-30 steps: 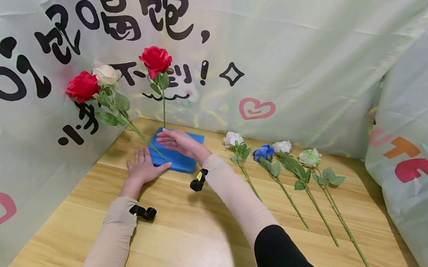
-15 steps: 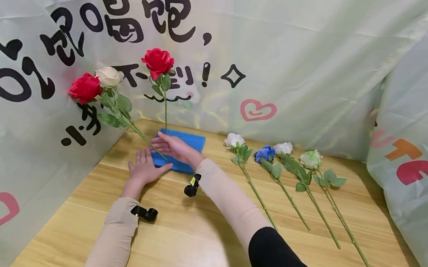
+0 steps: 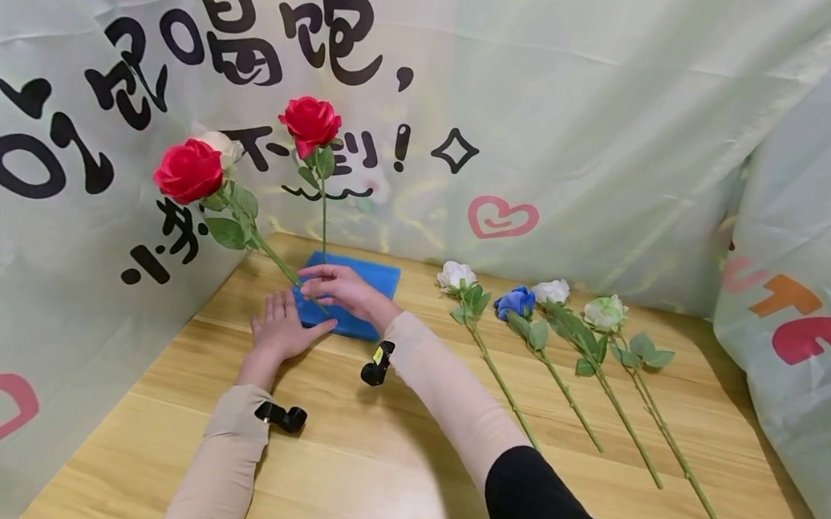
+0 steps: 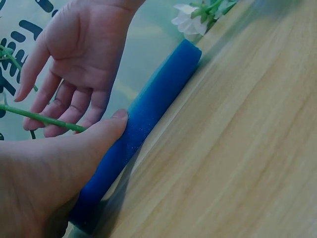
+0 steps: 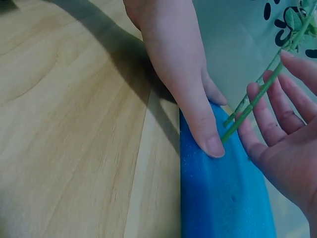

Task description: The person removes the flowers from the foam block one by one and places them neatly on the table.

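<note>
A blue foam block (image 3: 378, 279) lies on the table with rose stems standing in it. My left hand (image 3: 282, 332) rests along its near left side, the thumb (image 5: 214, 145) pressing the foam's edge beside a stem. Over the block, my right hand (image 3: 348, 293) has loosely bent fingers (image 5: 270, 124) against a green stem (image 4: 47, 119), without a visible firm pinch. A red rose (image 3: 188, 171) leans left and partly covers a cream-white rose (image 3: 229, 150). Farther back, another red rose (image 3: 311, 126) stands nearly upright in the foam.
To the right on the wooden table (image 3: 343, 463) lie several roses: a white one (image 3: 456, 277), a blue one (image 3: 515, 302), another white one (image 3: 551, 291) and a pale green one (image 3: 605, 313). A printed cloth (image 3: 577, 126) hangs behind and along the sides.
The leaning red rose has swung right and now overlaps the cream-white rose. My right hand has come down slightly, its fingers bending at the stem. My left hand stays on the foam.
</note>
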A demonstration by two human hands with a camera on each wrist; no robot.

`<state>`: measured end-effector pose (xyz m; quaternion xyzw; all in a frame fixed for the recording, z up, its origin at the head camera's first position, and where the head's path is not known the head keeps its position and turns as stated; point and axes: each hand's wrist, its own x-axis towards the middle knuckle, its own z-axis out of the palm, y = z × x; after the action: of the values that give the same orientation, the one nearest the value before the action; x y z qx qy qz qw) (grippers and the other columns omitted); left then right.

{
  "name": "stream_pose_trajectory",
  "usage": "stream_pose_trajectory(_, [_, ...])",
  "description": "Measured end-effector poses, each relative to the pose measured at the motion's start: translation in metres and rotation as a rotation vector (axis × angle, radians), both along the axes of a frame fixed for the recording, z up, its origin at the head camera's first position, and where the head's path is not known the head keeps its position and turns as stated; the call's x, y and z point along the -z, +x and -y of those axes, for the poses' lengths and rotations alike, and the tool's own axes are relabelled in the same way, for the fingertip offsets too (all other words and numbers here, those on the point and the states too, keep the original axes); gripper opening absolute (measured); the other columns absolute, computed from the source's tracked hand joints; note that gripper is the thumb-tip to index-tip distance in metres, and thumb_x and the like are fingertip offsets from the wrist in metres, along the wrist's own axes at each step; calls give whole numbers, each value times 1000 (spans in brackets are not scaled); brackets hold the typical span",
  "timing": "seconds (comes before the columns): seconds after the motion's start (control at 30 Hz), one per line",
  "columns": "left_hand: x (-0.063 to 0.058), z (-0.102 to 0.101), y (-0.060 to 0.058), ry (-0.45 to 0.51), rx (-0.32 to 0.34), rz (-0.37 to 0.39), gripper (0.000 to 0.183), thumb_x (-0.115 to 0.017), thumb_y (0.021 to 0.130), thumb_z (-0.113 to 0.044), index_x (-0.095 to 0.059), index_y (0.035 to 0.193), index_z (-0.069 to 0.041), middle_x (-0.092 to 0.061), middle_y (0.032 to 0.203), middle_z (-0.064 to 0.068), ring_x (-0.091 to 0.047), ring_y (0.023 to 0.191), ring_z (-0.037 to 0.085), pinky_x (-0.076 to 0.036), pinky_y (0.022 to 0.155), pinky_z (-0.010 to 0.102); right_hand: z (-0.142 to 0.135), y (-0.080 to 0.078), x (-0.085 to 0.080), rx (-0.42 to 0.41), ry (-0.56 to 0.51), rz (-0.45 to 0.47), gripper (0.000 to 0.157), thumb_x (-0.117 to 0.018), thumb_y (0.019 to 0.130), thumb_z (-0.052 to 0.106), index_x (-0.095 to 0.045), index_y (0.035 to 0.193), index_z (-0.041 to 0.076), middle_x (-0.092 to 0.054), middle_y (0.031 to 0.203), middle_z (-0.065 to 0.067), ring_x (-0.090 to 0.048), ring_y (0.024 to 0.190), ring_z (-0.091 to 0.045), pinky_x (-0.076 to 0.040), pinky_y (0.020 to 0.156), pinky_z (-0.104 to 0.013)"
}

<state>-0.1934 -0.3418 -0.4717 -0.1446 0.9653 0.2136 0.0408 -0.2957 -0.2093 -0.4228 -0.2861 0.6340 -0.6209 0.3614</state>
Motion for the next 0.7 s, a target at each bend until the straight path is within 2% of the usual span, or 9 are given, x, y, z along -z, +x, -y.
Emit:
stream_pose_trajectory(0.1, [0, 0, 1, 1, -2, -5, 124, -41, 81, -83, 11, 153, 3, 13, 160, 30, 15, 147, 48, 7, 111, 74, 2, 4, -1, 14, 12, -33, 40, -64, 93, 9, -60, 132, 11, -67, 97, 3, -63, 89, -11, -48, 95, -45])
stream_pose_trajectory(0.2, [2, 0, 0, -1, -3, -8, 125, -42, 81, -83, 11, 153, 3, 13, 160, 30, 15, 148, 47, 7, 110, 75, 5, 5, -1, 33, 22, -84, 40, -65, 93, 10, -60, 132, 11, -65, 95, 0, -63, 90, -14, -49, 94, -45])
stream_pose_trajectory(0.3, [3, 0, -2, -1, 1, -7, 125, -41, 80, -84, 12, 153, 3, 13, 160, 30, 15, 148, 47, 7, 110, 75, 4, 4, 0, 59, 3, -109, 39, -64, 94, 13, -60, 133, 7, -68, 113, -9, -65, 103, -27, -49, 99, -46])
stream_pose_trajectory(0.43, [4, 0, -3, -1, 4, 6, 125, -39, 80, -86, 14, 153, 2, 14, 160, 29, 15, 148, 47, 6, 110, 75, 1, 0, -1, 98, -60, -88, 35, -61, 97, 17, -62, 128, 1, -61, 135, -15, -57, 121, -41, -49, 100, -46])
stream_pose_trajectory(0.53, [3, 0, -3, 5, 2, 9, 126, -39, 80, -85, 15, 153, 3, 14, 160, 29, 15, 148, 47, 6, 110, 75, -3, -4, -3, 127, -91, -42, 33, -60, 98, 19, -63, 124, -1, -63, 129, -19, -60, 117, -39, -49, 100, -47])
stream_pose_trajectory(0.7, [3, -1, -3, 3, -5, 5, 127, -39, 80, -85, 15, 152, 3, 14, 159, 30, 15, 148, 48, 7, 110, 74, -8, -9, -7, 115, -136, 59, 38, -54, 100, 18, -57, 131, -5, -66, 120, -22, -70, 103, -24, -42, 108, -53])
